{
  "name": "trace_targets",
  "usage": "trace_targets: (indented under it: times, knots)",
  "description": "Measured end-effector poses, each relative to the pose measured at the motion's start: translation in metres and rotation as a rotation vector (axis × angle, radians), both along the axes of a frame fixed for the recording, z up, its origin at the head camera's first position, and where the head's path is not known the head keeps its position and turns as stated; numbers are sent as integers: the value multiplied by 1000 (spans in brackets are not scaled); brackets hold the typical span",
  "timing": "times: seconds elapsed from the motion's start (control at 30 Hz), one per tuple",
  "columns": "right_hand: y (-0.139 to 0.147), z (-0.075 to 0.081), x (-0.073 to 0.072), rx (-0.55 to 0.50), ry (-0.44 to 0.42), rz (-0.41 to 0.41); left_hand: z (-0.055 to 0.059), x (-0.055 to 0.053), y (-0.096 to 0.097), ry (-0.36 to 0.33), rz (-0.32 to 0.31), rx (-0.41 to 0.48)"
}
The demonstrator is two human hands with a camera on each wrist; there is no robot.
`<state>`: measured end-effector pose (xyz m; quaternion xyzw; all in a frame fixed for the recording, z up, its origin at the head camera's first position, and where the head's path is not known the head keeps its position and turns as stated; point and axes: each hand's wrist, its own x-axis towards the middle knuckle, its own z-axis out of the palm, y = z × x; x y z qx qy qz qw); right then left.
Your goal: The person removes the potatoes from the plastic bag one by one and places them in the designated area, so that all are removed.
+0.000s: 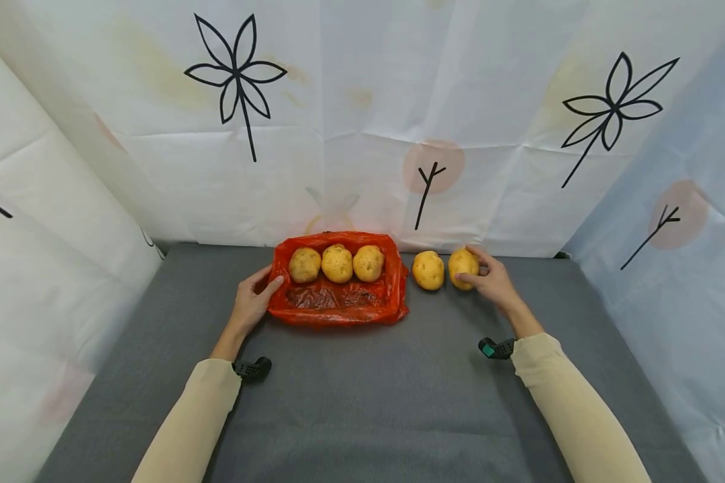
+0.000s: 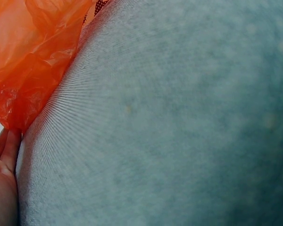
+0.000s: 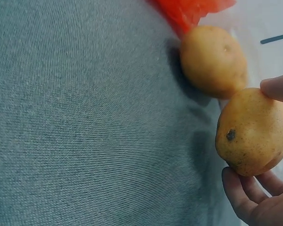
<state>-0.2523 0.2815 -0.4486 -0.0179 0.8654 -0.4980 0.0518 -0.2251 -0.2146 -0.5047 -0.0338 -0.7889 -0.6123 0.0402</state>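
1) The left hand [image 1: 252, 303] was farthest left of the things handled, its thumb over the rim of the red plastic bag [image 1: 338, 318] and its fingers against the outside, clamped on that edge
2) A dark wrist device [image 1: 254, 369] sat nearer the wearer than those fingers, by the cuff of the left sleeve [image 1: 184, 422]
3) The bag lay spread open to the right of the left thumb, its plastic crumpled
4) Inside it, along the side away from the wearer, the left potato [image 1: 305, 265] was closest to that thumb, then came the middle potato [image 1: 337, 263], then the right potato [image 1: 368, 263], farthest from it
5) The loose potato [image 1: 428, 271] rested on the grey table [image 1: 362, 402], between the bag and the right fingers
6) The held potato [image 1: 461, 267], marked with a dark spot, was in the right fingers, just beside the loose one; whether it touched the table could not be told
7) The right hand [image 1: 494, 278] had its thumb and fingers curved around opposite sides of that potato, clamped on it
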Motion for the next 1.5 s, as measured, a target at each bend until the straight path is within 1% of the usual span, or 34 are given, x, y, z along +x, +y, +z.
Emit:
trace_targets:
  times: [0.07, 0.3, 0.53, 0.93, 1.1, 1.23, 1.33, 1.5]
  knots:
    - [1, -3, -2, 9, -15, 5, -10, -5, -3, 4, 8, 0]
    - [-2, -7, -8, 47, -41, 15, -10, -5, -3, 9, 18, 3]
    - [-2, -7, -9, 42, -27, 78, -10, -5, -3, 6, 22, -5]
    - [-2, -6, -12, 58, -44, 78, -8, -3, -3, 2, 20, -9]
    - [-2, -6, -11, 61, -44, 78, -10, -4, -3, 4, 16, 0]
    - [-3, -7, -12, 77, -47, 62, -11, -5, -4, -2, 12, 5]
    - [-3, -8, -13, 90, -48, 42, -8, -4, -3, -12, 7, 11]
    - [-3, -9, -13, 81, -37, 47, 14, 7, 3, -16, -2, 0]
